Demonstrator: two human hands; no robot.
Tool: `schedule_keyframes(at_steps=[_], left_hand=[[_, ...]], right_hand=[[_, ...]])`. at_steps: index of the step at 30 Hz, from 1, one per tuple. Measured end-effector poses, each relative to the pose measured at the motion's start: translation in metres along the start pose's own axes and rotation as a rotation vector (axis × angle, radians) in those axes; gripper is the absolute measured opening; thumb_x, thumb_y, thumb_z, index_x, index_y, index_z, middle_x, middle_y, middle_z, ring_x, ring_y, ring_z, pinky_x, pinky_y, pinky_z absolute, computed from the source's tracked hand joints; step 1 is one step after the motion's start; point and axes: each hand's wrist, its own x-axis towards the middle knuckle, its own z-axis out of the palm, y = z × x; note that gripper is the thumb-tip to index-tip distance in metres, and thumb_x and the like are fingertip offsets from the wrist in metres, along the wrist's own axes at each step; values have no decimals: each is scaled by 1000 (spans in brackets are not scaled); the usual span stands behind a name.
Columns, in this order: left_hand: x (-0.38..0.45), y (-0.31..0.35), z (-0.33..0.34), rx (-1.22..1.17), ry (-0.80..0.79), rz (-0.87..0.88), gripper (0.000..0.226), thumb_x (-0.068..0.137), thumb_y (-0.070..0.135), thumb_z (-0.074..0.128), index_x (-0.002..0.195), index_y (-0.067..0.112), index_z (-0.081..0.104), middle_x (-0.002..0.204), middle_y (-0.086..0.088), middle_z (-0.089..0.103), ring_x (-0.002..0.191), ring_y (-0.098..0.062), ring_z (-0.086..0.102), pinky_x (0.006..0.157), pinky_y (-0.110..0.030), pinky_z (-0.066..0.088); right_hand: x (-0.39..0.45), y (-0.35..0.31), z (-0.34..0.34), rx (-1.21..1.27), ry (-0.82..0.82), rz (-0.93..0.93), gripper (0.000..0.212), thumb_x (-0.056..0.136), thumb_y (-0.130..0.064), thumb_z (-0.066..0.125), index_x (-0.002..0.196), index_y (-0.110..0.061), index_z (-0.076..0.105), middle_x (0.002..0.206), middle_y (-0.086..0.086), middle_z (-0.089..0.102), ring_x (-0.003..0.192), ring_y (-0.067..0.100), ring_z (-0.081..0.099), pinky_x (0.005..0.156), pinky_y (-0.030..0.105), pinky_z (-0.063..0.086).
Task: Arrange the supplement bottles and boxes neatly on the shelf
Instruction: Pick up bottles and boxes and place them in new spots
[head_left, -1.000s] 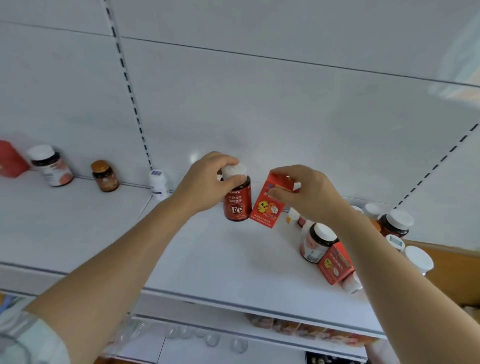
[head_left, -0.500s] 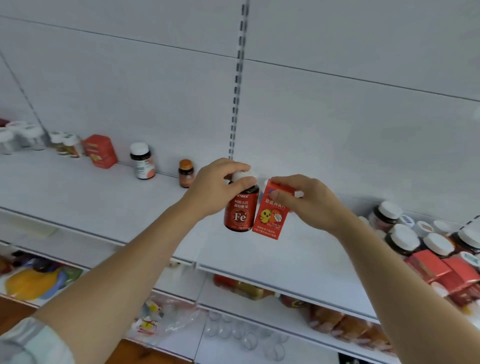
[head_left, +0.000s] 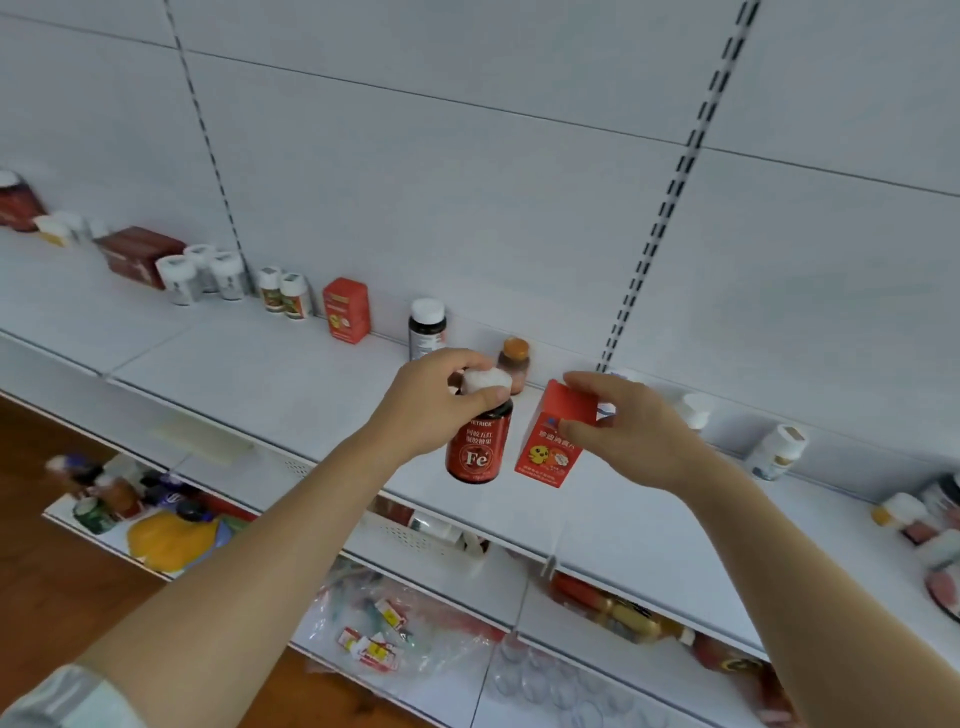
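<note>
A long white shelf (head_left: 218, 364) carries a row of bottles and boxes along its back wall. Above its front part, the left hand (head_left: 436, 402) grips a red bottle (head_left: 478, 447) by its white cap, upright. Just beside it, the right hand (head_left: 631, 431) pinches the top of a red box (head_left: 553, 447).

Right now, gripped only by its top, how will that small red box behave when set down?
The red box looks like thin card, so probably light and crushable under the right hand. It hangs tilted above the shelf; being tall and narrow, it may tip if released early.
</note>
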Motion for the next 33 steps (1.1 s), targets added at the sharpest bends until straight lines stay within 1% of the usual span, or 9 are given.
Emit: schedule_keyframes(at_steps=[2, 6, 10, 13, 16, 21, 27, 30, 33], left_hand=[[7, -13, -12, 3, 12, -21, 38, 80, 42, 76, 115, 32, 66, 114, 13, 63, 102, -5, 60, 86, -25, 50], [28, -33, -40, 54, 22, -67, 44, 79, 43, 76, 120, 29, 65, 119, 12, 63, 103, -6, 60, 85, -23, 49], [51, -47, -72, 99, 66, -92, 43, 80, 40, 76, 120, 28, 65, 118, 13, 62, 104, -6, 60, 83, -22, 47], [63, -66, -96, 109, 102, -120, 41, 80, 40, 77, 119, 31, 65, 118, 14, 62, 103, -5, 60, 82, -20, 47], [70, -87, -120, 93, 124, -153, 39, 79, 38, 77, 116, 33, 66, 115, 16, 62, 102, -2, 60, 79, -18, 47], [93, -127, -163, 88, 152, -150, 35, 79, 39, 78, 112, 36, 66, 115, 15, 63, 101, -3, 61, 82, -22, 48], [121, -172, -211, 78, 78, -93, 35, 78, 40, 77, 111, 37, 66, 113, 17, 62, 101, -3, 60, 86, -23, 48], [136, -190, -230, 66, 33, -63, 33, 78, 40, 77, 109, 39, 65, 112, 17, 62, 100, 0, 59, 85, -20, 48], [148, -204, -240, 67, 8, -45, 34, 78, 40, 77, 109, 37, 66, 111, 17, 62, 101, -3, 59, 87, -24, 49]], right_hand=[[20, -7, 9, -22, 0, -34, 53, 88, -34, 68, 137, -28, 51, 118, -13, 57, 93, 9, 63, 76, 12, 45], [66, -21, 27, 20, 25, -89, 51, 85, -34, 71, 134, -32, 54, 119, -12, 60, 92, 11, 65, 81, 21, 48], [112, -35, 46, 35, -13, -144, 51, 85, -33, 72, 133, -29, 55, 116, -12, 60, 95, 8, 60, 75, 10, 41], [143, -49, 62, 26, -16, -195, 49, 84, -37, 71, 130, -32, 56, 113, -18, 60, 94, 9, 63, 81, 21, 46], [168, -65, 84, -48, -11, -275, 47, 84, -37, 71, 129, -29, 59, 108, -23, 54, 103, 13, 54, 89, 27, 43], [214, -93, 123, -105, 7, -331, 43, 85, -34, 70, 126, -23, 62, 112, -7, 65, 101, 18, 53, 88, 30, 45], [263, -124, 171, -271, 14, -191, 44, 78, -40, 61, 119, -25, 61, 106, -4, 63, 97, 25, 56, 83, 37, 49], [283, -134, 186, -363, 28, -66, 45, 78, -40, 59, 122, -27, 58, 113, -3, 63, 103, 25, 54, 86, 44, 50], [295, -138, 199, -387, 40, 15, 48, 86, -32, 63, 131, -21, 53, 125, 2, 59, 113, 27, 50, 93, 41, 46]])
